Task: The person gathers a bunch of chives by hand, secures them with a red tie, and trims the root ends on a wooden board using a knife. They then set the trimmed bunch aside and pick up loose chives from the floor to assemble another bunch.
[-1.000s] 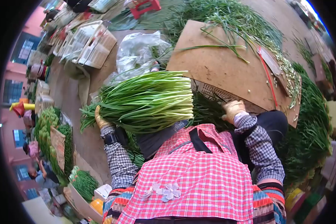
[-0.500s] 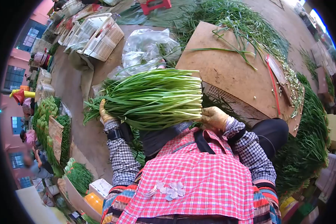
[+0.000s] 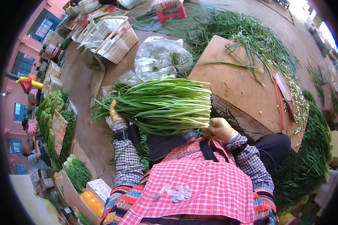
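Note:
A thick bunch of garlic chives lies sideways across my lap, its leafy tips to the left and the even, pale stem ends to the right. My left hand, in a yellowish glove, is closed around the leafy side, with the fingers partly hidden behind the leaves. At the lower corner of the stem ends is my right hand, also gloved, its fingers curled together against the stems. What lies beneath the bunch is mostly hidden.
A brown board ahead to the right carries a knife, a red strip and stem scraps. Loose leaves heap behind it. Clear plastic bags and white crates stand ahead. More greens are piled at right.
The whole view has shifted, so everything sits slightly lower and further right. Both hands keep nearly the same places on the bunch of garlic chives.

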{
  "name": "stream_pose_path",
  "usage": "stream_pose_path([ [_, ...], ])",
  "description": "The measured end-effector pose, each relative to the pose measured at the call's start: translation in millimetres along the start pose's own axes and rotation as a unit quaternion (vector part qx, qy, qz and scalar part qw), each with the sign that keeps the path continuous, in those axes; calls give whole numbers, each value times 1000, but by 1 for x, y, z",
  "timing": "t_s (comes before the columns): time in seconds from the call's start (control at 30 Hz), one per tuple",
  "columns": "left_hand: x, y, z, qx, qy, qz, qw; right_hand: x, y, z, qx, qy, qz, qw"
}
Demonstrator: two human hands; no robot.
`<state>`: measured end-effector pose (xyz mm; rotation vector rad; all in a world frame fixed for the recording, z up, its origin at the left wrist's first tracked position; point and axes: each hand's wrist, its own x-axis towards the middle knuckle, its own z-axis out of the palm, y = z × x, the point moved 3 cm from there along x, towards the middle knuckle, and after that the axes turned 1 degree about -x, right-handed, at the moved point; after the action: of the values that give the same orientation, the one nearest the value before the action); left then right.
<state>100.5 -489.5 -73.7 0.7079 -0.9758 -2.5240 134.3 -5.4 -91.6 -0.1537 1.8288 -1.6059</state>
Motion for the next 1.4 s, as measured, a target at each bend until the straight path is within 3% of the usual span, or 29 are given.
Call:
stream_pose_path([
  [0.03, -4, -2, 3, -6, -13, -12, 1000, -10, -19, 1, 50, 12, -31, 998],
  [0.1, 1, -3, -5, -22, -20, -30, 999, -16, -31, 1, 37, -42, -4, 998],
  [0.2, -2, -2, 4, -20, 1, -30, 999, -26, -32, -15, -152, -33, -31, 987],
  [0.23, -2, -1, 5, -21, 3, -28, 999, -29, -18, -30, -188, -31, 13, 982],
  [0.27, -2, -1, 4, -22, 5, -27, 999, -35, -21, -41, -376, -2, 48, 925],
  [0.3, -2, 0, 3, -23, 7, -26, 999, -41, -27, -51, -549, 28, 80, 831],
  [0.37, 2, 2, 3, -23, 3, -24, 999, -45, -29, -59, -652, 29, 216, 726],
  [0.4, 3, 2, 3, -26, -2, -24, 999, -49, -37, -59, -629, 86, 158, 756],
  [0.43, 2, 1, 4, -31, -6, -25, 999, -55, -60, -50, -570, 138, 3, 810],
  [0.47, -3, -1, 5, -24, 2, -25, 999, -56, -86, -36, -513, 153, -104, 838],
  [0.5, -6, 0, 8, -15, 8, -24, 1000, -55, -97, -25, -404, 191, -270, 853],
  [0.57, -4, 3, 9, -6, 5, -22, 1000, -48, -128, -5, -448, 112, -256, 849],
  [0.67, -4, 2, 11, -7, 3, -24, 1000, -22, -111, 10, -382, 109, -163, 903],
  [0.8, -20, 2, 26, -18, 18, -21, 999, -3, -124, 12, -538, 104, -33, 836],
  [0.9, -6, 2, 14, -25, 17, -18, 999, -4, -137, 10, -476, 157, -160, 851],
  [1.03, -15, 1, 24, -30, 18, -29, 999, -1, -144, 9, -511, 168, -189, 821],
  [1.07, -16, 0, 23, -31, 11, -31, 999, 6, -136, 7, -455, 149, -193, 856],
  [1.17, -20, -1, 28, -21, 17, -39, 999, 21, -120, 11, -384, 166, -87, 904],
  [1.2, -24, -3, 31, -15, 27, -31, 999, 26, -120, 15, -433, 160, -70, 884],
  [1.33, -25, 5, 31, -3, 64, -6, 998, 34, -112, 32, -286, 176, -324, 884],
  [1.4, -30, 3, 35, 7, 69, -12, 998, 24, -114, 20, -295, 102, -238, 920],
])
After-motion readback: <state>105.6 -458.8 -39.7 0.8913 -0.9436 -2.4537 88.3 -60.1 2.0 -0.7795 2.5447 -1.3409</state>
